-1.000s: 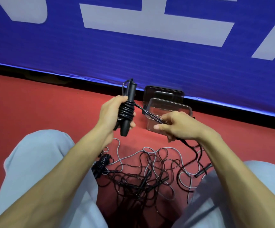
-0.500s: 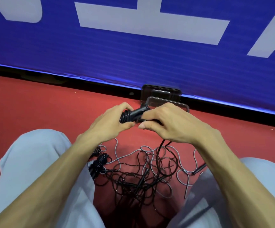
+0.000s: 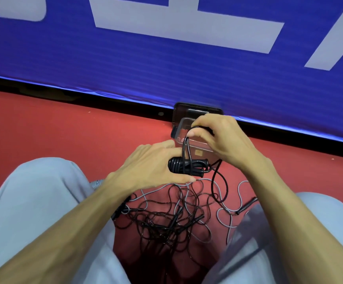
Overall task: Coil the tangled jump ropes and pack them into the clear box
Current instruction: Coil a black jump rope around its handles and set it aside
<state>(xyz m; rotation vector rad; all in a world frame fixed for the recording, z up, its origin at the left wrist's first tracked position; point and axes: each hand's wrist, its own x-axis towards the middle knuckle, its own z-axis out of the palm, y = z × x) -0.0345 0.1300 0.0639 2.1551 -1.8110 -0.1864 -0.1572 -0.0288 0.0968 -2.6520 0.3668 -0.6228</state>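
My left hand (image 3: 152,167) grips a pair of black jump-rope handles (image 3: 189,165) lying sideways, with black cord wound round their left end. From the handles a loop of black cord (image 3: 186,144) rises to my right hand (image 3: 219,138), which pinches it above the clear box (image 3: 182,130). The box sits open on the red floor, mostly hidden behind my right hand. Between my knees lies a tangle of black and grey ropes (image 3: 174,212) with several thin handles.
The box's dark lid (image 3: 178,111) leans against a blue banner wall (image 3: 166,68) just behind the box. My grey-trousered legs flank the tangle. Another wound black rope (image 3: 121,210) lies by my left knee. Red floor (image 3: 64,130) stretches left.
The handles turned from upright to lying sideways and dropped lower. My right hand moved from near the handles up and back over the box, drawing a loop of cord upward.
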